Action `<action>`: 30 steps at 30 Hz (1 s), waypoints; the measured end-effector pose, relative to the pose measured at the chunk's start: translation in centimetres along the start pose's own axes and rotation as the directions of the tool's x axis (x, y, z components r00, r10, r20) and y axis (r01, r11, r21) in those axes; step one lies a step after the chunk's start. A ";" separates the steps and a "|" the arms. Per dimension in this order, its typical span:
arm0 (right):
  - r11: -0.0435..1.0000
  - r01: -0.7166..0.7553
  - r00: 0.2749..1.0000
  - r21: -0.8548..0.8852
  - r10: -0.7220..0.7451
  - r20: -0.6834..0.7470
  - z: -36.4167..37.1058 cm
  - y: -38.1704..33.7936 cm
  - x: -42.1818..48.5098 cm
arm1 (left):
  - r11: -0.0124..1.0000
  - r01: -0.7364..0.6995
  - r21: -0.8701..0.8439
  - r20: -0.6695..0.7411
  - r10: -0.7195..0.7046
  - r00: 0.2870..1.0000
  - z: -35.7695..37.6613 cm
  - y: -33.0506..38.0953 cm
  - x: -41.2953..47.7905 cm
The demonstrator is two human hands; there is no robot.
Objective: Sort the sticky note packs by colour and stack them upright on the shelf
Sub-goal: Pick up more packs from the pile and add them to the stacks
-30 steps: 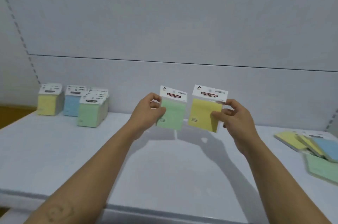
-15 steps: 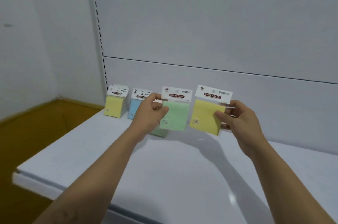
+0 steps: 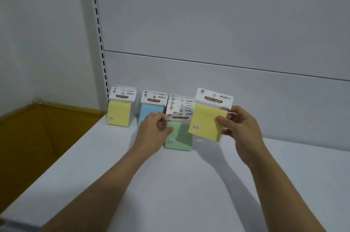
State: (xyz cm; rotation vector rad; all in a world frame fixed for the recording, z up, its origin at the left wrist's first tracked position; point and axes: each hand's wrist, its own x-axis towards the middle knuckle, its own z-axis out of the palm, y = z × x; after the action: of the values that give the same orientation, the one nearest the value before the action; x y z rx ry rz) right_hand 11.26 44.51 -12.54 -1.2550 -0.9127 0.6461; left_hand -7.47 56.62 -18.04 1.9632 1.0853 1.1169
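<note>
My left hand (image 3: pixel 151 133) grips a green sticky note pack (image 3: pixel 180 137) by its left edge, standing it upright at the front of the green row (image 3: pixel 180 105) on the white shelf (image 3: pixel 170 184). My right hand (image 3: pixel 240 129) holds a yellow pack (image 3: pixel 207 118) in the air, just right of the green row and overlapping it. Further left stand an upright blue row (image 3: pixel 150 107) and an upright yellow row (image 3: pixel 120 110), both against the back panel.
A slotted upright rail (image 3: pixel 98 28) runs up the back wall at the shelf's left end. Beyond the shelf's left edge lies an orange-brown floor (image 3: pixel 34 137). The shelf's front edge (image 3: pixel 17 226) runs along the lower left.
The view has swung left and closer to the rows. My left hand moved the green pack forward and down onto the front of the green row. The yellow pack stays raised in my right hand.
</note>
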 end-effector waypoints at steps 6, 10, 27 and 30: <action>1.000 -0.029 0.999 0.005 0.029 -0.014 2.0 1.5 -0.1 | 0.999 0.009 -0.049 0.012 -0.009 1.000 0.1 -1.1 0.4; 1.000 -0.018 1.000 -0.018 0.018 -0.013 2.8 1.4 0.2 | 0.997 -0.003 -0.082 -0.014 0.002 1.000 0.2 -1.7 0.9; 0.999 -0.019 0.998 -0.041 0.021 0.062 5.6 2.2 0.3 | 0.963 0.058 -0.264 -0.040 -0.071 0.997 -4.1 -0.4 0.5; 0.999 0.003 0.996 -0.043 0.001 0.093 7.0 1.8 0.6 | 0.963 0.091 -0.255 0.072 -0.075 0.995 -4.8 0.1 0.2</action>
State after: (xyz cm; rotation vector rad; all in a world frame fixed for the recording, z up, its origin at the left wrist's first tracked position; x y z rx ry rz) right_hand 5.67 48.97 -13.75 -1.2708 -1.0089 0.6919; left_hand -11.62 57.30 -15.80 1.7216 0.9299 1.0867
